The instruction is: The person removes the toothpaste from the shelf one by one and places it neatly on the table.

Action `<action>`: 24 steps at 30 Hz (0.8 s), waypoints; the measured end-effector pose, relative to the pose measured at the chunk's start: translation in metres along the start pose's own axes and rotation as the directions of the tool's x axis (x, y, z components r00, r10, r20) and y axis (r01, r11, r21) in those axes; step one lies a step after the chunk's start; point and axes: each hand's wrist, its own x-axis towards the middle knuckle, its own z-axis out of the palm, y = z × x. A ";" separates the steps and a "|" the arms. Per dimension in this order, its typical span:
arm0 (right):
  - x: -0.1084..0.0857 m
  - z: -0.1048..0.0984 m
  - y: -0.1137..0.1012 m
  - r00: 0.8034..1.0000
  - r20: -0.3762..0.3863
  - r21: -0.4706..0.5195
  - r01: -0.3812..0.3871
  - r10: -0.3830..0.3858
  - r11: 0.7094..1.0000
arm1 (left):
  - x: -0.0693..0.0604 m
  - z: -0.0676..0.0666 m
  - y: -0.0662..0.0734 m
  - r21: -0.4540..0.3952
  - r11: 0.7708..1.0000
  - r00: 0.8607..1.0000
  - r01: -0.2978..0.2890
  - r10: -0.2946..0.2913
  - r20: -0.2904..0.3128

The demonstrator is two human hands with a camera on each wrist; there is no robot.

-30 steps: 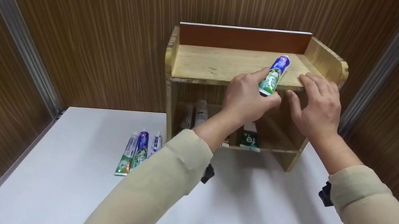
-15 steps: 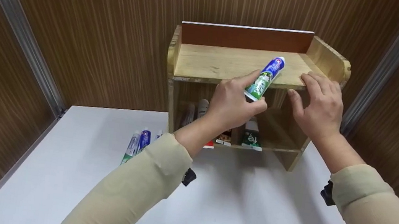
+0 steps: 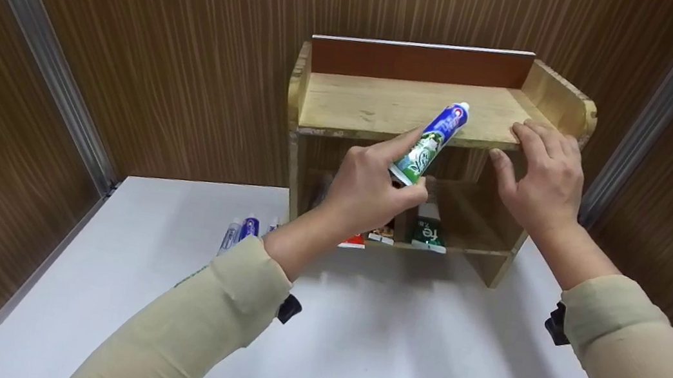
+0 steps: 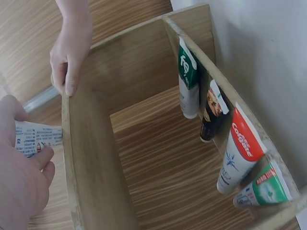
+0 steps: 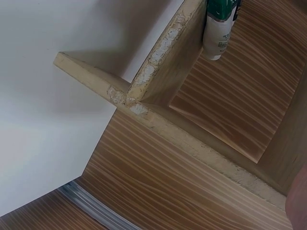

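My left hand (image 3: 373,184) grips a blue and green toothpaste tube (image 3: 430,143), its white cap tilted up and to the right, in front of the top board of a wooden shelf (image 3: 380,107). In the left wrist view the tube's printed back (image 4: 38,136) shows between thumb and fingers. My right hand (image 3: 547,171) holds the front edge of that board near its right end, fingers on top and thumb below. On the lower board lie a dark green and white tube (image 4: 188,79), a black tube (image 4: 211,115), a red and white Colgate tube (image 4: 241,148) and a green and white tube (image 4: 266,187).
Left of the shelf, several toothpaste tubes (image 3: 248,228) lie on the white table (image 3: 163,225), partly behind my left sleeve. The shelf's raised right side panel (image 3: 559,101) stands beside my right hand. Wood-patterned walls (image 3: 196,66) enclose the table.
My left hand has moved left and slightly down with the toothpaste tube, which now tilts further to the right. The right hand keeps its place on the board.
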 end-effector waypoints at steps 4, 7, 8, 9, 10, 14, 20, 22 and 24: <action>0.002 0.001 0.001 1.000 -0.021 0.012 0.015 -0.015 1.000 | -0.008 -0.010 -0.001 0.021 0.999 1.000 -0.026 0.025 0.006; 0.004 0.001 0.002 0.999 -0.040 0.021 0.032 -0.031 0.999 | -0.013 -0.017 -0.003 0.033 0.999 0.999 -0.043 0.043 0.007; 0.004 0.001 0.002 0.998 -0.044 0.022 0.036 -0.035 0.999 | -0.015 -0.020 -0.004 0.036 0.998 0.999 -0.047 0.047 0.007; 0.005 0.001 0.002 0.998 -0.046 0.023 0.036 -0.035 0.999 | -0.017 -0.022 -0.004 0.040 0.998 0.999 -0.049 0.049 0.008; 0.005 0.000 0.002 0.998 -0.048 0.024 0.036 -0.035 0.999 | -0.020 -0.024 -0.004 0.044 0.998 0.999 -0.051 0.051 0.007; 0.004 0.000 0.002 0.998 -0.057 0.034 0.034 -0.032 0.999 | -0.030 -0.033 -0.006 0.063 0.996 0.998 -0.064 0.065 -0.009; 0.005 -0.002 0.000 0.998 -0.049 0.032 0.032 -0.030 0.999 | -0.045 -0.046 -0.007 0.049 0.995 0.995 -0.084 0.086 -0.043; 0.006 -0.002 0.000 0.998 -0.056 0.038 0.034 -0.032 0.999 | -0.049 -0.049 -0.007 0.056 0.994 0.994 -0.093 0.096 -0.057; 0.006 -0.002 0.000 0.997 -0.063 0.044 0.035 -0.033 0.998 | -0.053 -0.052 -0.009 0.071 0.992 0.991 -0.106 0.111 -0.073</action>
